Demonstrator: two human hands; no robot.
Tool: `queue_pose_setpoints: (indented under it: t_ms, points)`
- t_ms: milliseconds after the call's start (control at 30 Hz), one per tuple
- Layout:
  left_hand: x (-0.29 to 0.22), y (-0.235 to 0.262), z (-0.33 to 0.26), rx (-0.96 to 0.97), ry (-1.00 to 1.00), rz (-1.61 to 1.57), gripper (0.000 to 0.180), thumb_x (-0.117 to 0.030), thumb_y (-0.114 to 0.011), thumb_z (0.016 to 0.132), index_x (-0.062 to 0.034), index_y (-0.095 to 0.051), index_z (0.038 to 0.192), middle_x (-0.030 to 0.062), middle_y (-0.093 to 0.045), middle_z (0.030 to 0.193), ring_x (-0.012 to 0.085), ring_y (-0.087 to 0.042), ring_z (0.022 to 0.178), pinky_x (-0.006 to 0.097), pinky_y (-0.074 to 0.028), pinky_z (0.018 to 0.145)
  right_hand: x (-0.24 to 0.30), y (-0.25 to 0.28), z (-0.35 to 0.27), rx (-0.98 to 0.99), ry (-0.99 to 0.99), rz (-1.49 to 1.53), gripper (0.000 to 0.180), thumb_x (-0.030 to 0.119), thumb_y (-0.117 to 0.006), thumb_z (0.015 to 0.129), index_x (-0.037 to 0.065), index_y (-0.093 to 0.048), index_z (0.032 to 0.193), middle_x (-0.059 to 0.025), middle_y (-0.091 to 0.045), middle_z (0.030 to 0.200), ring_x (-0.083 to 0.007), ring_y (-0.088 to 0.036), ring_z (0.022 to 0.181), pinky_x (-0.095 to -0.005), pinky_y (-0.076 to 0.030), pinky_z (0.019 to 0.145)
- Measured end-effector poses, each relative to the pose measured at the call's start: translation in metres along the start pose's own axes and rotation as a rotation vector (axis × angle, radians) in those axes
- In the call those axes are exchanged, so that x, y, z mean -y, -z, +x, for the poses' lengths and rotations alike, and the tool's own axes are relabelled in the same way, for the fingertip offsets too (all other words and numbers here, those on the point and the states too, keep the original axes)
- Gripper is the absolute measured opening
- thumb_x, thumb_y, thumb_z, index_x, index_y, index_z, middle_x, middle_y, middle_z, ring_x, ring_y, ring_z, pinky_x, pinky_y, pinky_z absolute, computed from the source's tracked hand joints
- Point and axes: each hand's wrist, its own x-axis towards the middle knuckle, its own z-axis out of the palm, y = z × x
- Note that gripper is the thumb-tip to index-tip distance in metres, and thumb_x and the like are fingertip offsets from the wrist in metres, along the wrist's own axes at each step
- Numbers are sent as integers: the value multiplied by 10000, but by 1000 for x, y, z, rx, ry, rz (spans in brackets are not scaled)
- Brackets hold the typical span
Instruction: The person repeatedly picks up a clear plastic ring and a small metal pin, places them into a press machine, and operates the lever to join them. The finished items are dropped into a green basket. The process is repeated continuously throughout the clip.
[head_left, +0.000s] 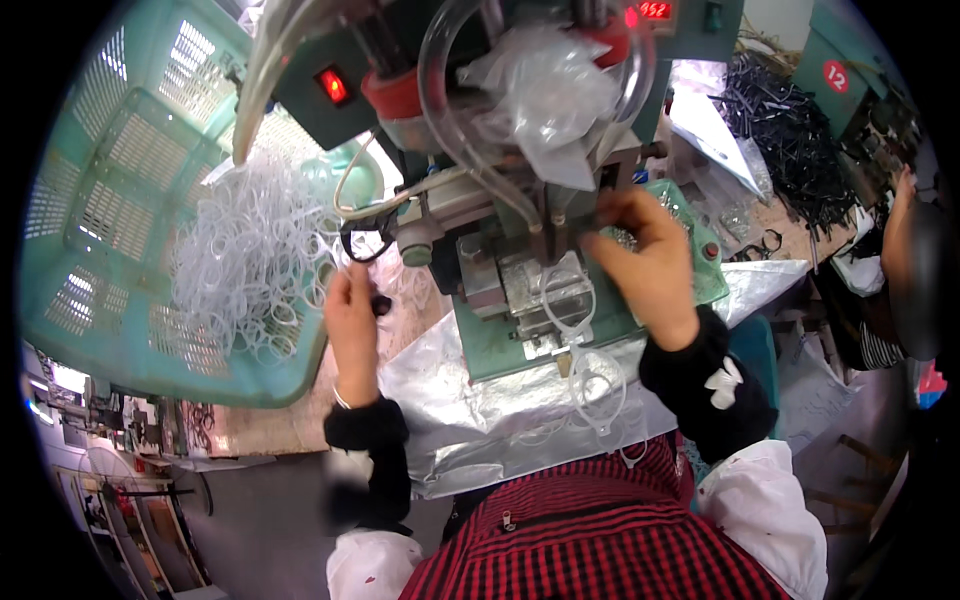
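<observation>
- Looks like the loading step: right hand (pixel 648 262) pinches a clear plastic eyeglass frame (pixel 567 302) onto the small green bench press (pixel 520 250).
- Left hand (pixel 352 312) is closed on a small black piece (pixel 380 303), right beside the teal plastic basket (pixel 130 200) heaped with clear frames (pixel 250 260).
- Next move probably needs the frame seated square before anything comes down.
- Signs: a round red sticker on a green box (pixel 836 76) far right, a red lit square button (pixel 333 86) up top.
</observation>
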Motion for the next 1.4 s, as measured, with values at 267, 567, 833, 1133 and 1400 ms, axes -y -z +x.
queue_pose_setpoints:
  t_ms: [267, 567, 833, 1133, 1400]
  points:
    - [-1, -29, -68, -111, 60, -377, 88, -109, -614, 994, -45, -575, 1039, 79, -651, 967, 158, -647, 859, 290, -556, 728, 7, -20, -20, -30, -194, 290, 440, -29, -688, 805, -36, -551, 1223, -27, -636, 889, -81, -593, 860, -226, -463, 801]
    - [-143, -46, -41, -15, -665, -347, 106, -64, -599, 980, -32, -564, 1075, 141, -685, 1023, 223, -668, 953, 370, -560, 813, 33, -32, -16, -24, -221, 376, 485, -37, -673, 811, -44, -523, 1272, -50, -650, 925, -101, -600, 897, -248, -465, 841]
    - [-130, -58, -76, 175, -919, -48, 183, -32, -677, 900, -40, -572, 1049, 192, -694, 953, 256, -691, 866, 351, -584, 777, 40, -32, -19, 17, -253, 333, 551, -54, -680, 821, -57, -490, 1339, -70, -643, 1038, -110, -590, 956, -258, -461, 892]
    - [-148, -60, -47, -12, -781, -327, 141, -43, -657, 937, -19, -560, 1038, 136, -667, 977, 225, -672, 931, 351, -524, 884, 24, -38, -27, -62, -219, 469, 484, -51, -660, 880, -51, -512, 1341, -108, -680, 1080, -120, -628, 997, -259, -483, 902]
    - [-135, -65, -68, 223, -1114, 63, 142, 60, -598, 872, -31, -612, 980, 161, -695, 884, 208, -612, 649, 332, -487, 580, 51, -20, -39, 73, -99, 177, 571, -58, -606, 846, -13, -480, 1401, -170, -633, 1269, -239, -621, 1199, -340, -457, 1023]
